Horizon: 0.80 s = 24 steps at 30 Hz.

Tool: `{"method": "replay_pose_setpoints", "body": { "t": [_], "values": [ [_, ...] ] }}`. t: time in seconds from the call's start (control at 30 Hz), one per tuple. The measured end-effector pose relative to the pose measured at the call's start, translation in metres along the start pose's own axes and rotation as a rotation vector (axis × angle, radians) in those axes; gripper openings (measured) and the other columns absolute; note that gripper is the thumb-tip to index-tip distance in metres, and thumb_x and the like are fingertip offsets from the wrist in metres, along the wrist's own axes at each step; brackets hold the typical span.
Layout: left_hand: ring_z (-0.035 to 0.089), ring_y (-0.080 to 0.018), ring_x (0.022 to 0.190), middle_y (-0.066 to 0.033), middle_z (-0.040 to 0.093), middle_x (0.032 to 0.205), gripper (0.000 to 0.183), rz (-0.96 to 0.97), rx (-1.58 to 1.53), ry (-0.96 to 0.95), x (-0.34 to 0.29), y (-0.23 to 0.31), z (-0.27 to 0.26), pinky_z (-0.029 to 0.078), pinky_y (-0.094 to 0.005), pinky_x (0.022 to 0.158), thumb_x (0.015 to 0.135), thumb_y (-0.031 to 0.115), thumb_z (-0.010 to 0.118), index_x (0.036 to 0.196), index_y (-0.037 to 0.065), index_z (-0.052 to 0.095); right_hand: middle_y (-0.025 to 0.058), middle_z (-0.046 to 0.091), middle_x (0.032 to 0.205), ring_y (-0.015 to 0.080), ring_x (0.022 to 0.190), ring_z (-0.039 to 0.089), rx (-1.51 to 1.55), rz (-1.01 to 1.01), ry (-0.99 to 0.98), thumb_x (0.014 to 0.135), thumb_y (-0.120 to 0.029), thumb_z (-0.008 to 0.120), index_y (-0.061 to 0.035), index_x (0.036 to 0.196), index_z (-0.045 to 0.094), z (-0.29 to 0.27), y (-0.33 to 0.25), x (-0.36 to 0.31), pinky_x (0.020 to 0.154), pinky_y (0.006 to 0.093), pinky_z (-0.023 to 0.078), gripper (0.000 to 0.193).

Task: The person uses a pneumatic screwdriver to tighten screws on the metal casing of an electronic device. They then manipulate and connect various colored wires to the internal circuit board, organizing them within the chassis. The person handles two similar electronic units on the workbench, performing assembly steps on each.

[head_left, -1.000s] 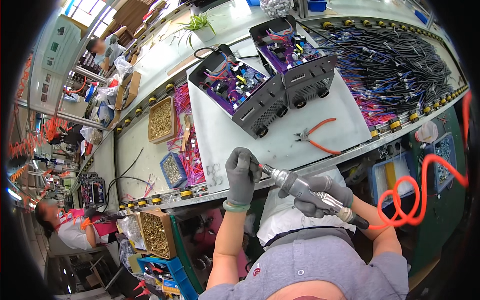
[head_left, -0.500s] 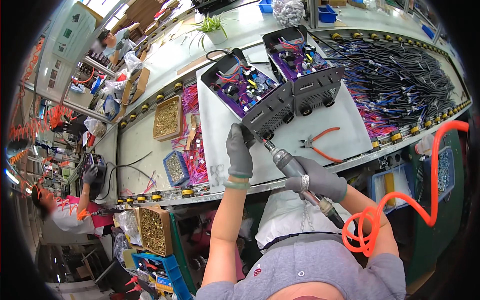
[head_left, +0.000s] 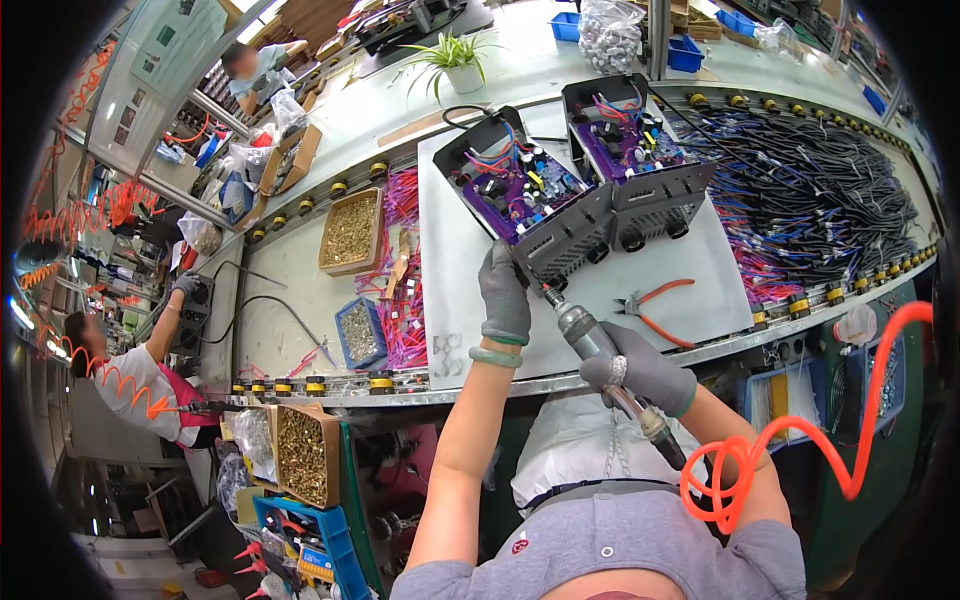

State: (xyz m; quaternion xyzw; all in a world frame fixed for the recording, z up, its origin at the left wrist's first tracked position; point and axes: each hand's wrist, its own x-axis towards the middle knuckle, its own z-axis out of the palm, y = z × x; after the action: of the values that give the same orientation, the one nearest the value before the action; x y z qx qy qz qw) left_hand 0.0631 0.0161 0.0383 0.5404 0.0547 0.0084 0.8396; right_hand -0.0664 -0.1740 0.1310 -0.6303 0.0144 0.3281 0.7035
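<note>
Two black metal cases with purple circuit boards and coloured wires stand side by side on a white sheet (head_left: 480,340). Gripping the near left corner of the left case (head_left: 565,250) is my gloved left hand (head_left: 505,295), its fingers closed and partly hidden by the panel. My gloved right hand (head_left: 645,370) is wrapped round a pneumatic screwdriver (head_left: 585,330). Its tip is at the lower front edge of that case, beside a round black foot; I cannot tell whether it touches a screw. The right case (head_left: 660,195) stands untouched against the left one.
Orange-handled cutters (head_left: 660,315) lie right of the screwdriver. An orange coiled air hose (head_left: 850,470) hangs by my right arm. Dark cables (head_left: 830,190) cover the right side. A cardboard box of brass parts (head_left: 352,232) and a blue bin (head_left: 360,335) stand left; a co-worker (head_left: 140,385) is beyond.
The whole view has shifted, so the bench sits slightly further right and lower. My left hand stays on the case corner and the screwdriver tip stays at its front edge.
</note>
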Motion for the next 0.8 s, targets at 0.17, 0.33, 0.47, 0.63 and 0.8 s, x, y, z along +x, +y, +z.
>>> {"method": "replay_pose_setpoints", "body": {
  "t": [0.17,0.33,0.47,0.63,0.8],
  "values": [
    [0.044,-0.0051,0.067,0.0036,0.055,0.079,0.037,0.009,-0.011,0.020,-0.001,0.003,0.005,0.037,-0.0231,0.058,0.105,0.038,0.046,0.103,0.006,0.062,0.0058,0.058,0.081,0.0106,0.057,0.059,0.009,0.004,-0.005,0.079,-0.036,0.072,0.0006,0.112,0.050,-0.002,0.001,0.001,0.048,0.0260,0.051,0.054],
    [0.040,-0.0051,0.063,0.0048,0.053,0.075,0.036,-0.002,-0.022,0.028,-0.001,-0.002,0.004,0.033,-0.0233,0.055,0.106,0.038,0.045,0.100,0.007,0.062,0.0061,0.058,0.079,0.0109,0.056,0.059,0.032,0.011,-0.014,0.080,-0.036,0.071,0.0006,0.112,0.049,0.000,0.000,0.000,0.048,0.0260,0.050,0.053],
    [0.039,-0.0051,0.061,0.0054,0.052,0.073,0.035,0.030,-0.009,0.057,-0.001,-0.005,0.006,0.032,-0.0231,0.054,0.105,0.039,0.046,0.098,0.008,0.062,0.0064,0.058,0.078,0.0114,0.055,0.059,0.054,0.040,-0.013,0.081,-0.035,0.070,0.0011,0.113,0.049,0.005,-0.006,-0.001,0.047,0.0271,0.050,0.053],
    [0.040,-0.0051,0.061,0.0049,0.051,0.073,0.035,0.032,0.012,0.031,0.000,-0.004,0.004,0.032,-0.0233,0.053,0.105,0.039,0.047,0.097,0.009,0.061,0.0063,0.059,0.078,0.0121,0.056,0.059,0.123,0.077,-0.001,0.082,-0.034,0.070,0.0011,0.115,0.049,0.013,-0.007,0.006,0.047,0.0281,0.050,0.053],
    [0.043,-0.0068,0.061,0.0043,0.052,0.072,0.035,0.028,0.009,0.032,0.003,-0.005,0.003,0.034,-0.0254,0.052,0.102,0.039,0.049,0.096,0.008,0.063,0.0070,0.060,0.080,0.0123,0.057,0.060,0.107,-0.021,0.010,0.081,-0.034,0.072,0.0005,0.116,0.050,0.011,0.010,0.007,0.048,0.0282,0.050,0.053]
  ]
}}
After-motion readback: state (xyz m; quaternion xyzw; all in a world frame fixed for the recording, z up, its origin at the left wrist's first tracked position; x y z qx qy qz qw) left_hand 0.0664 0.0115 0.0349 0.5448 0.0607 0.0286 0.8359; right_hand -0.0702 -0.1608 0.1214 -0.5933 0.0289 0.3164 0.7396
